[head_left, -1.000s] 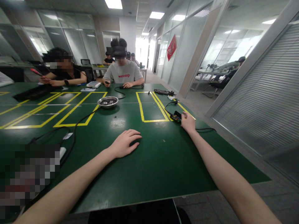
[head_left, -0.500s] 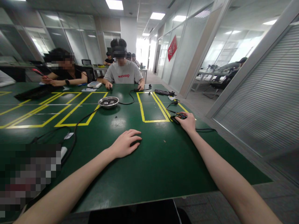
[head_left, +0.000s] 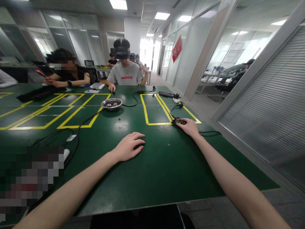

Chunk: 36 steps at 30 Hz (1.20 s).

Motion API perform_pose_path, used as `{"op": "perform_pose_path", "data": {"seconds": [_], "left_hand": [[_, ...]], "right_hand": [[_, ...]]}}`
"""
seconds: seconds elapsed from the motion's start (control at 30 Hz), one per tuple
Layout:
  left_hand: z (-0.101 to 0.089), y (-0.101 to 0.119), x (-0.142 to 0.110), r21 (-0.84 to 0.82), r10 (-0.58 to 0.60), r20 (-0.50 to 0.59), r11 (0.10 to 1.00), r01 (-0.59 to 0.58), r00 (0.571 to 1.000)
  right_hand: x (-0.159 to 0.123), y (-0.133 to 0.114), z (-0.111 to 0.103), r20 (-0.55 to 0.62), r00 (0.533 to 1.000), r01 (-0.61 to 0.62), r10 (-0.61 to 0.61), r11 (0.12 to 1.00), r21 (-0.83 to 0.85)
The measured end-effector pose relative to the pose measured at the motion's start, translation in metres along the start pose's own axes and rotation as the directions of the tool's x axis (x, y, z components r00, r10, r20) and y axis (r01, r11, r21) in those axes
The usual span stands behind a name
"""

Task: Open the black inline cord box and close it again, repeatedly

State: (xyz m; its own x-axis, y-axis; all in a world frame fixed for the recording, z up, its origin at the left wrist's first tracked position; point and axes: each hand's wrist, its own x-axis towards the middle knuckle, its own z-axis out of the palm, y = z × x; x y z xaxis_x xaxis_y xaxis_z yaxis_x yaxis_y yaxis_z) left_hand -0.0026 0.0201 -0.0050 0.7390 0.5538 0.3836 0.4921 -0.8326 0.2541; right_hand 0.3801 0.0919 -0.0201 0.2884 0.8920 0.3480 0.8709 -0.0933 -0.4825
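Note:
My right hand [head_left: 189,128] rests at the right of the green table [head_left: 152,178], its fingers closed around a small black block with coloured marks [head_left: 178,121]. A black cord [head_left: 172,109] loops from beside the block to a dark plug [head_left: 180,105], and another black cable [head_left: 211,132] runs out to the right behind my wrist. My left hand [head_left: 128,146] lies palm down on the bare tabletop, fingers apart, holding nothing. My right fingers hide part of the block.
Yellow tape [head_left: 159,123] marks rectangles on the table. A metal bowl [head_left: 111,104] holds small metallic pieces, with black cables beside it. A folded black tripod-like item [head_left: 169,94] lies at the far right. A person in a grey shirt [head_left: 126,73] sits opposite; another person [head_left: 71,73] sits left.
My right hand has shifted slightly left and down with the black block. The person opposite has lifted one hand from the table to shoulder height. My left hand stays put.

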Motion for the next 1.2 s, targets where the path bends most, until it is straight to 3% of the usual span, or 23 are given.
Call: {"op": "perform_pose_path", "data": {"seconds": [0.1, 0.17, 0.23, 0.33, 0.37, 0.43, 0.53, 0.7, 0.8, 1.07, 1.2], "left_hand": [[-0.001, 0.001, 0.000, 0.000, -0.008, -0.002, 1.000, 0.008, 1.000], [-0.003, 0.002, 0.000, -0.003, -0.022, -0.026, 1.000, 0.022, 0.999], [-0.005, 0.004, 0.001, -0.010, -0.022, -0.076, 1.000, 0.021, 0.997], [-0.008, 0.010, 0.001, -0.035, 0.040, -0.159, 0.998, -0.046, 0.986], [-0.008, 0.012, 0.000, -0.045, 0.066, -0.173, 0.996, -0.075, 0.983], [-0.008, 0.015, -0.001, -0.068, 0.102, -0.164, 0.991, -0.114, 0.981], [-0.006, 0.018, -0.003, -0.094, 0.102, -0.101, 0.989, -0.112, 0.990], [-0.005, 0.018, -0.004, -0.039, 0.014, -0.047, 0.999, -0.016, 0.999], [-0.003, 0.016, -0.002, 0.002, -0.042, -0.056, 0.999, 0.042, 0.998], [-0.002, 0.009, -0.003, 0.040, -0.120, -0.092, 0.992, 0.124, 0.989], [0.000, 0.008, -0.004, -0.001, -0.162, -0.096, 0.987, 0.162, 0.982]], "right_hand": [[-0.014, -0.023, 0.001, 0.098, 0.984, 0.143, -0.150, 0.987, 0.076], [-0.029, -0.044, 0.003, 0.185, 0.922, 0.307, -0.342, 0.932, 0.194], [-0.051, -0.068, 0.003, 0.252, 0.785, 0.468, -0.566, 0.808, 0.359], [-0.087, -0.099, 0.001, 0.282, 0.499, 0.587, -0.819, 0.559, 0.585], [-0.097, -0.107, -0.001, 0.276, 0.435, 0.606, -0.857, 0.506, 0.614], [-0.112, -0.115, -0.003, 0.254, 0.386, 0.651, -0.887, 0.457, 0.606], [-0.116, -0.115, -0.004, 0.188, 0.379, 0.732, -0.906, 0.418, 0.539], [-0.097, -0.104, -0.007, 0.099, 0.459, 0.779, -0.883, 0.454, 0.433], [-0.089, -0.100, -0.014, 0.139, 0.508, 0.743, -0.850, 0.514, 0.429], [-0.078, -0.094, -0.017, 0.249, 0.565, 0.633, -0.787, 0.607, 0.481], [-0.075, -0.090, -0.011, 0.293, 0.537, 0.592, -0.791, 0.601, 0.536]]}}
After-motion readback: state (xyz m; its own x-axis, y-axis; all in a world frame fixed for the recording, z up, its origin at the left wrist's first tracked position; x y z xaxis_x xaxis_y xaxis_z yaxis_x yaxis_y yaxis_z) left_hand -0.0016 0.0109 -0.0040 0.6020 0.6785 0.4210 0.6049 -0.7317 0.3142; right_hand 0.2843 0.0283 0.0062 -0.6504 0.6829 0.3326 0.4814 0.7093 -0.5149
